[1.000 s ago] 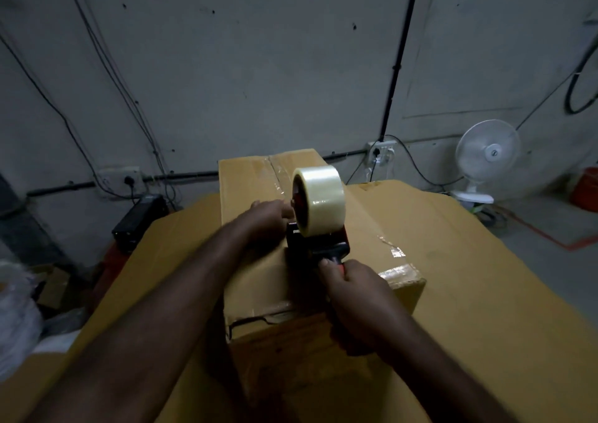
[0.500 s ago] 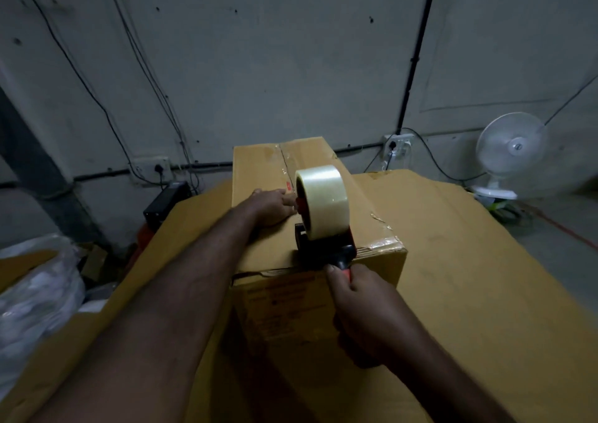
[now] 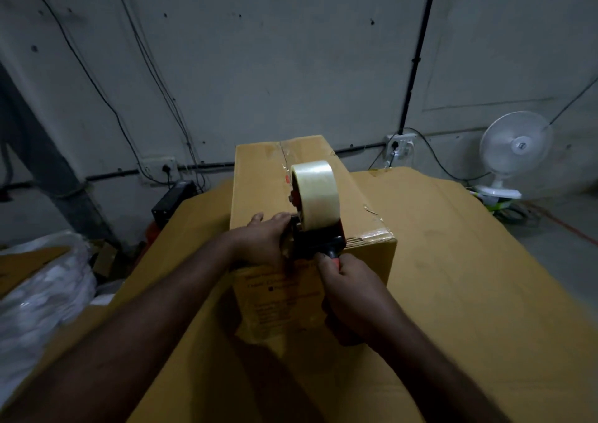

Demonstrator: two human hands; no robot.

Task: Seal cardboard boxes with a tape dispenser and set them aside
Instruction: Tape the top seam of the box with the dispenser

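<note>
Cardboard box (image 3: 259,189) stands upright on a flat cardboard sheet (image 3: 453,260) that covers the work surface, with its long axis pointing away from the person. The centre seam (image 3: 284,160) runs down the top, and glossy tape shows on its far stretch. The tape dispenser (image 3: 315,244) sits at the near top edge of the box, on the seam line. Its tape roll (image 3: 315,192) is upright and its handle juts out past the front face. The right hand (image 3: 352,290) has its fingers curled firmly round that handle. The grip is low and behind the tool, probably so the pull runs along the seam. The left hand (image 3: 262,244) lies palm down on the near left flap, just beside the dispenser. Its fingers are laid out and grip nothing. Likely purpose: to keep the flap flat and stop the box sliding toward the person under the pull. Judgement: the top run is near its end, and the turn down over the front face or the cut is not yet made. A white fan (image 3: 514,150) stands on the floor to the right and a white plastic bag (image 3: 42,293) lies to the left, both well apart from the work.
</note>
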